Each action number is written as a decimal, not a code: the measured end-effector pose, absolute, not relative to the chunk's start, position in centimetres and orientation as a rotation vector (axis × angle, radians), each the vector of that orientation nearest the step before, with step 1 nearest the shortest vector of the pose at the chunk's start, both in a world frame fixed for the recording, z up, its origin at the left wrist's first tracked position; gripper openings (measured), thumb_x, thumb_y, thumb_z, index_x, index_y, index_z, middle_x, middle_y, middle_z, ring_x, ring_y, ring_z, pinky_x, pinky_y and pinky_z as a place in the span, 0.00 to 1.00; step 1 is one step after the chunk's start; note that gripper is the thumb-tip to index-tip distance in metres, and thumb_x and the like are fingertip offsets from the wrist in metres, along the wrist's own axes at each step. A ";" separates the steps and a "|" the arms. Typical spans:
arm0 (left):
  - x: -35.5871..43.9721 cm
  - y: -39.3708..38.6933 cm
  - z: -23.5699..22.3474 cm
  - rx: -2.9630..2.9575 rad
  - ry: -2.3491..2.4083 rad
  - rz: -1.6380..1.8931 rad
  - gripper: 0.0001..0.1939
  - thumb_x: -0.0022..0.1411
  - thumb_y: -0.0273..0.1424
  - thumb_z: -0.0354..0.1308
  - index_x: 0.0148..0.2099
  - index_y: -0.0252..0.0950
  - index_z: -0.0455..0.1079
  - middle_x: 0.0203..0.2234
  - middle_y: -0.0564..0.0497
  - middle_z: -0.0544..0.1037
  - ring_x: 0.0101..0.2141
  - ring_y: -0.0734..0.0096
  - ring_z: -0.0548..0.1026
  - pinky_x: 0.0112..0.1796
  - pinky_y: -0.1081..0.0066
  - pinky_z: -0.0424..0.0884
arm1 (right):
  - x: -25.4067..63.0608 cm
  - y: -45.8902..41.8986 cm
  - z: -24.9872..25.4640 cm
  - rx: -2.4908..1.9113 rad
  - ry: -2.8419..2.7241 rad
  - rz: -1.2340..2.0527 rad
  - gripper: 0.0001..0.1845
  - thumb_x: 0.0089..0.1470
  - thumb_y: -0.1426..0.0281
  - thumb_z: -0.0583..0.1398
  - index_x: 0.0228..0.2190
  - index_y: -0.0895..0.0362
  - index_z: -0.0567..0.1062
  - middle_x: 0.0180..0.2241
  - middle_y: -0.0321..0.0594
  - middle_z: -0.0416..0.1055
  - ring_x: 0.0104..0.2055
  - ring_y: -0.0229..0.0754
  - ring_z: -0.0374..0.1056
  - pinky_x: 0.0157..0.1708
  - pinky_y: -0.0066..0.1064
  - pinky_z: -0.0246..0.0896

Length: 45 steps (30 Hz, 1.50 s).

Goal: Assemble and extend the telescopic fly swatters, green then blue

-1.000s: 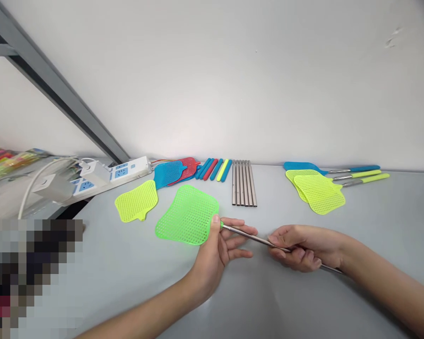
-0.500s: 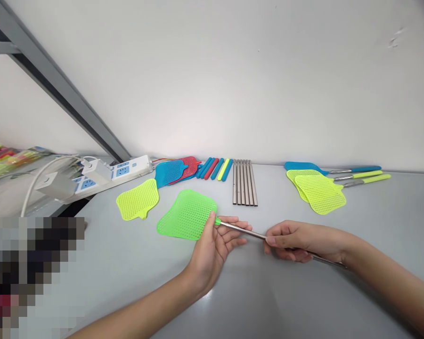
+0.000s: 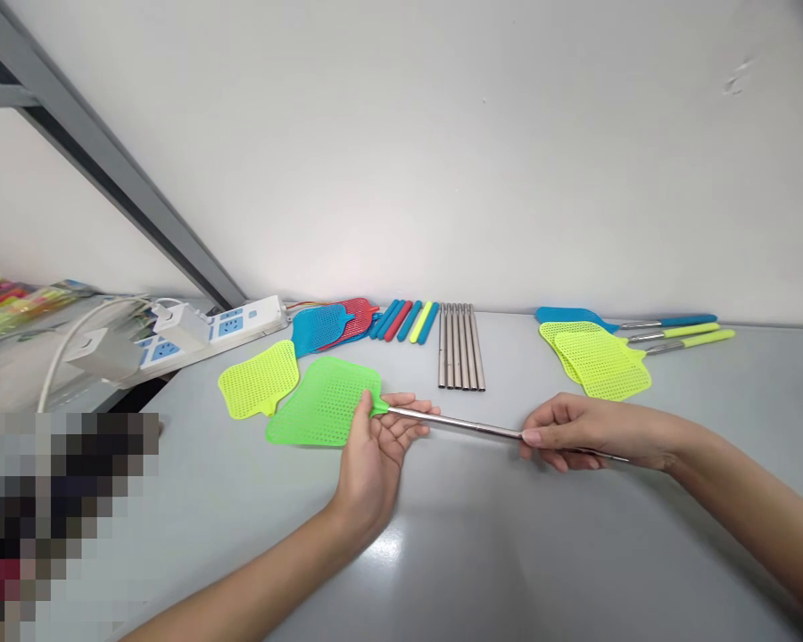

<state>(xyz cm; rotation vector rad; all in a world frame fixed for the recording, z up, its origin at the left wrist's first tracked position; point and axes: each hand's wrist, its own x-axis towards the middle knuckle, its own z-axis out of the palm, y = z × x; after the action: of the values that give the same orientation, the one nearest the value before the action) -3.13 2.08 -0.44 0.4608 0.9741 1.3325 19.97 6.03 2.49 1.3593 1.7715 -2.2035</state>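
Twelve o'clock points away from the person. The left hand (image 3: 371,455) grasps the green head (image 3: 321,401) by its neck corner, thumb on top, the other fingers extended loosely behind the rod. The right hand (image 3: 568,432) pinches the rod (image 3: 468,424) between thumb and fingers; its free end emerges beneath the wrist, toward four o'clock.

The green head extends from the left hand toward ten to eleven o'clock, mesh face visible. Its neck meets the rod; seating depth cannot be told. The rod spans both hands, running toward three o'clock with a slight dip. The assembly is held over the grey surface (image 3: 475,553).

Measured from the green head, the yellow head (image 3: 258,379) lies just beside it, between nine and ten o'clock. At twelve o'clock, the blue head (image 3: 319,328) overlaps the red head (image 3: 360,312). The coloured handles (image 3: 399,321) lie in a row between one and two o'clock; the spare rods (image 3: 459,352) lie side by side at two o'clock.

From the right hand, three swatters (image 3: 602,366), one blue and two yellow, lie overlapped at one o'clock.

From the left hand, the power strip (image 3: 264,314) lies between ten and eleven o'clock; the packets (image 3: 40,303) are at ten.
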 end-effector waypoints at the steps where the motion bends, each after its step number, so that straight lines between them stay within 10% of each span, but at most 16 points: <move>1: -3.2 2.2 -0.4 0.453 0.988 1.343 0.19 0.62 0.37 0.40 0.34 0.28 0.65 0.28 0.39 0.75 0.36 0.60 0.74 0.33 0.69 0.69 | 20.1 6.1 2.6 1.361 1.780 -2.194 0.20 0.46 0.56 0.56 0.30 0.63 0.72 0.20 0.35 0.61 0.16 0.27 0.48 0.15 0.23 0.40; 14: -4.2 3.3 -0.5 0.501 0.985 1.415 0.14 0.59 0.37 0.45 0.27 0.34 0.60 0.22 0.50 0.72 0.32 0.65 0.74 0.28 0.74 0.66 | 22.0 7.1 2.5 1.402 1.872 -1.988 0.18 0.45 0.56 0.57 0.25 0.60 0.68 0.19 0.33 0.57 0.18 0.29 0.49 0.16 0.23 0.42; 28: -4.3 3.3 -0.4 0.612 1.062 1.490 0.17 0.60 0.41 0.41 0.43 0.34 0.59 0.16 0.52 0.72 0.24 0.67 0.73 0.23 0.75 0.62 | 21.5 6.7 2.9 1.313 1.948 -2.047 0.19 0.48 0.56 0.54 0.27 0.61 0.71 0.17 0.30 0.51 0.17 0.28 0.44 0.16 0.24 0.37; 45: -4.4 2.9 -0.4 0.858 0.967 1.328 0.14 0.59 0.37 0.40 0.28 0.35 0.60 0.22 0.48 0.76 0.20 0.68 0.71 0.24 0.70 0.63 | 22.2 5.9 3.5 1.367 1.864 -2.102 0.20 0.49 0.56 0.53 0.23 0.61 0.72 0.12 0.28 0.48 0.14 0.27 0.39 0.16 0.26 0.33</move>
<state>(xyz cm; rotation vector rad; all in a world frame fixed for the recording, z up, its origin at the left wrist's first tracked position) -4.42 2.94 -0.37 0.8579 0.9666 1.3276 22.21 5.87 3.49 1.3667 1.8638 -2.1023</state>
